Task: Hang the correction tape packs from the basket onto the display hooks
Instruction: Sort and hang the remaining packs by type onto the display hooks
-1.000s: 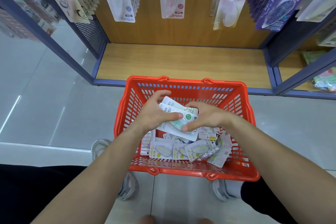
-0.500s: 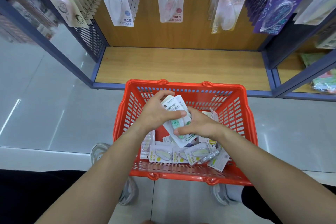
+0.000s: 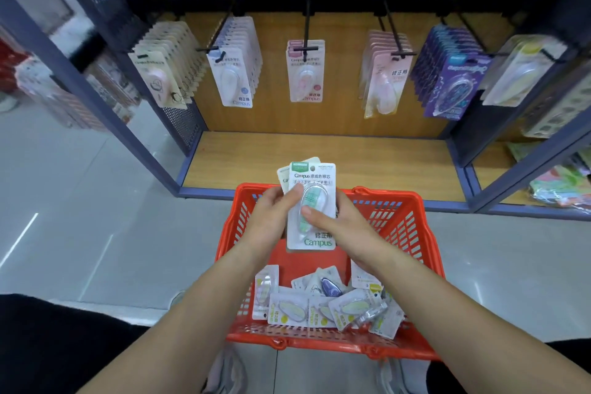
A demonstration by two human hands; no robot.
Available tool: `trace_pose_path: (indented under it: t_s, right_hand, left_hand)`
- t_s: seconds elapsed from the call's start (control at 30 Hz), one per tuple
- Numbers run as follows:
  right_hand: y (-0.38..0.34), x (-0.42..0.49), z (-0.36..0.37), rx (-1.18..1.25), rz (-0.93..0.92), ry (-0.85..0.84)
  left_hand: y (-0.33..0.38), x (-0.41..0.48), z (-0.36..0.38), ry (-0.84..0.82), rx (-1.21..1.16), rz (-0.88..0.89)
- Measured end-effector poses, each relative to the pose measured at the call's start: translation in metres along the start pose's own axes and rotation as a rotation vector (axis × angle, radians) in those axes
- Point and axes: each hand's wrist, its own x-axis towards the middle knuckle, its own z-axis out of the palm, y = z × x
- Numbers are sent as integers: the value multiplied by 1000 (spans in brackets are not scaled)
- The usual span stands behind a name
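Packs: a small stack of green packs (image 3: 311, 176) is held upright above the basket (image 3: 415, 217), below the hooks (image 3: 307, 25) and not yet at them.
Facing: the printed front is towards the person and the hang end is up, likely so the stack can go straight onto a hook without turning.
Stack: at least one more pack fans out behind the front one at the top left; squaring them should line up the hang holes.
Left hand (image 3: 271, 216): grips the stack's left edge, thumb across the front and fingers behind.
Right hand (image 3: 335, 227): grips the right side, thumb pressed on the blister and fingers wrapped behind; two hands keep the slippery cards from sliding apart.
Loose packs (image 3: 287, 310): a jumble lies at the near end of the basket, mostly yellow ones and a purple one, waiting their turn.
Basket position: on the floor just in front of the shelf (image 3: 319, 157), between the person's feet, so the reach from it to the hooks is short.
Hung packs (image 3: 305, 73): sorted by colour, one kind per hook; the middle hook carries few.
Target hook: I cannot tell which one takes the green packs.
Stage: early, judging by what is left in the basket.
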Motion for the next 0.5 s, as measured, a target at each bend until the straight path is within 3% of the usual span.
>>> trace_pose_path:
  t_s: [0.17, 0.33, 0.5]
  right_hand:
    - [-38, -8, 29, -114, -175, 213]
    - [-72, -19, 37, -187, -208, 238]
    - [-95, -31, 27, -171, -199, 204]
  left_hand:
    - [33, -14, -7, 52, 14, 92]
    - [64, -32, -7, -4, 113, 279]
    - [77, -43, 3, 0, 153, 318]
